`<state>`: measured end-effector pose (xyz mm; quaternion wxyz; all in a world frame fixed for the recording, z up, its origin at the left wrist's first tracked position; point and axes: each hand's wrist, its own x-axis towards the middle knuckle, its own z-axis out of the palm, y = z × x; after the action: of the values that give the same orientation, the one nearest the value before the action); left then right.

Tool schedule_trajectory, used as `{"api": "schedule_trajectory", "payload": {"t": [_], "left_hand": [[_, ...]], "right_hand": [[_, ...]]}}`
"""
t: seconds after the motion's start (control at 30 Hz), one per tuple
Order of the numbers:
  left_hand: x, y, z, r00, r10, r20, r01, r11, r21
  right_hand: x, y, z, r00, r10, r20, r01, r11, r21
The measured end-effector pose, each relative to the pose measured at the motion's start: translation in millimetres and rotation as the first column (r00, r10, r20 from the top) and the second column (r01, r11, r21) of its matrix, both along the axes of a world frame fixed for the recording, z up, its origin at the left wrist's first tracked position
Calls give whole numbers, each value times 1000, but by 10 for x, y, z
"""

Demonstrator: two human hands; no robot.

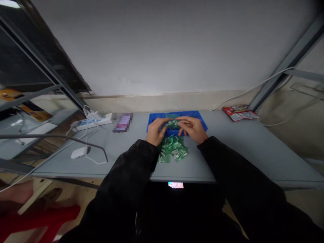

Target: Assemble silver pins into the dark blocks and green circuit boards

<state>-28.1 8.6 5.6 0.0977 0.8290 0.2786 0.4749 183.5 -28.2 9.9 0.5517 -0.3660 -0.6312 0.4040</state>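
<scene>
A person in black sleeves is working at a grey table (253, 152), with a blue plastic bin (177, 114) sitting near its far edge and a loose heap of green translucent packets (173, 148) lying just on the near side of the bin. The left hand (156, 131) and right hand (192, 130) are together over the bin, gripping one green packet (172, 124) between them. Most packets are lying outside the bin, with some green showing inside. Their contents are too small to tell.

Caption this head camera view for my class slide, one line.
Left hand and right hand hold a shiny green packet over a blue plastic crate beside a green pile.
</scene>
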Motion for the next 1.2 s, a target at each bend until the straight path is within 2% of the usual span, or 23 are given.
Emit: {"api": "schedule_trajectory", "payload": {"t": [0.1, 0.3, 0.43, 0.53, 0.6, 0.7, 0.8, 0.9, 1.0, 1.07, 1.2], "left_hand": [[-11, -4, 25, 999, 36, 26, -36, 999, -3], [35, -32, 47, 997, 51, 55, -56, 995, 79], [-17, 46, 72, 997, 39, 73, -37, 999, -24], [-177, 227, 135, 949, 220, 227, -199, 973, -115], [-303, 366, 182, 924, 287, 251, -246, 952, -184], [-438, 526, 222, 950, 293, 109, -248, 918, -309], [-481, 628, 211, 959, 277, -64, -281, 890, -358], [-471, 748, 165, 927, 273, -256, -339, 903, -266], [-456, 892, 111, 875, 322, -360, -367, 928, -61], [-450, 960, 86, 850, 365, -380, -385, 923, 26], [-429, 905, 108, 825, 371, -427, -383, 922, 60]], "right_hand": [[-12, -11, -41, 997, 42, 64, -44, 998, 35], [-17, 4, -92, 980, -123, 158, 108, 989, 98], [-11, 30, -65, 981, -125, 149, 111, 989, 102], [-25, 46, -61, 978, -191, 83, 180, 977, 116], [-41, 42, -66, 976, -201, 87, 188, 973, 136], [-71, 8, -67, 975, -155, 159, 129, 978, 167], [-95, -38, -49, 967, -128, 218, 90, 981, 174], [-104, -74, -15, 967, -124, 222, 87, 982, 168], [-104, -99, 20, 964, -98, 245, 59, 985, 160], [-97, -110, 37, 953, -42, 299, -2, 990, 144], [-40, -117, 74, 860, 120, 496, -178, 982, 70]]}}
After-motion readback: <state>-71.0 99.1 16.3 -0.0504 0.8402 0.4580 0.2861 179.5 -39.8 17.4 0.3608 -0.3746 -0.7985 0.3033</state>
